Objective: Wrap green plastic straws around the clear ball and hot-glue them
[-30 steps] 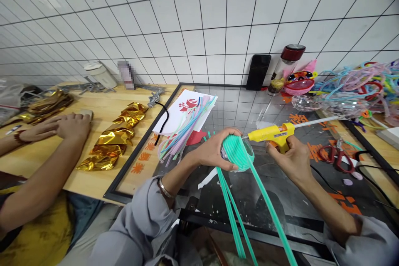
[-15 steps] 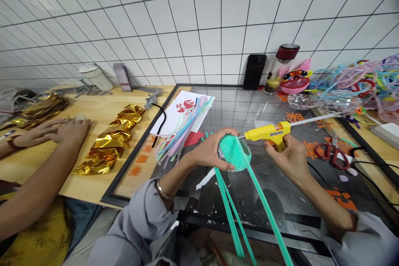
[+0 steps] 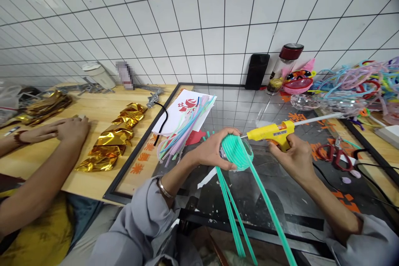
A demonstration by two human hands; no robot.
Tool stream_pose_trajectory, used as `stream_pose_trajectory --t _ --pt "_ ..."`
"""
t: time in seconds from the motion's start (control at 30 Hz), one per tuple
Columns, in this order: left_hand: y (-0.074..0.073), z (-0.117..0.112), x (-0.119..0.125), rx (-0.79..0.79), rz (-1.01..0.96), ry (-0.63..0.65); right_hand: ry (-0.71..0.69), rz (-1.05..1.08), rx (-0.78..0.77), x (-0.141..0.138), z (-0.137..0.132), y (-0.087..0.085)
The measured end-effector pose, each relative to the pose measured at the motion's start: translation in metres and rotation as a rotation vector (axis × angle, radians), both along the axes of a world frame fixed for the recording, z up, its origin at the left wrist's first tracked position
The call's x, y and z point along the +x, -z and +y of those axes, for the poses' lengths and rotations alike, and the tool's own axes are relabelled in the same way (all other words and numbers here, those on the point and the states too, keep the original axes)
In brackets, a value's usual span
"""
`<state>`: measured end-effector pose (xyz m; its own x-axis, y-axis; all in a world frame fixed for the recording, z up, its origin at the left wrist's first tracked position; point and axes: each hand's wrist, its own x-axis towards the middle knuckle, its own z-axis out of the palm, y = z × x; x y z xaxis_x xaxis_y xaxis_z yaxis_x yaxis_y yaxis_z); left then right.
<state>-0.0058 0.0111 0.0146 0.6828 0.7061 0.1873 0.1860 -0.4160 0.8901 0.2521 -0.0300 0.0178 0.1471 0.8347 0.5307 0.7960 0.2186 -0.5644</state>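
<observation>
My left hand (image 3: 213, 149) is wrapped round a clear ball wound with teal plastic tubes (image 3: 237, 152); loose tube ends hang down off the table edge. My right hand (image 3: 294, 157) grips a yellow hot glue gun (image 3: 274, 132) by its handle. The gun's nozzle points left and touches the top of the wound ball. A white glue stick sticks out of the gun's back toward the right.
A bundle of pastel tubes (image 3: 184, 129) lies on a white paper left of the ball. Gold foil pieces (image 3: 116, 136) lie on the wooden table, where another person's hands (image 3: 64, 128) rest. Clear balls (image 3: 304, 102), a tangle of coloured tubes (image 3: 364, 79), red scissors (image 3: 333, 156), a bottle (image 3: 282, 68) and a phone (image 3: 257, 71) are at the back right.
The view has shifted slightly. Both hands keep the ball and the glue gun in nearly the same pose, nozzle at the ball's top. The other person's hands have barely moved.
</observation>
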Motion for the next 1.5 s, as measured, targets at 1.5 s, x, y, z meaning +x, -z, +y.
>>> stream_pose_trajectory --t 1.5 --pt "0.000 0.002 -0.002 0.022 -0.017 0.040 -0.135 0.308 -0.468 0.015 0.016 0.010"
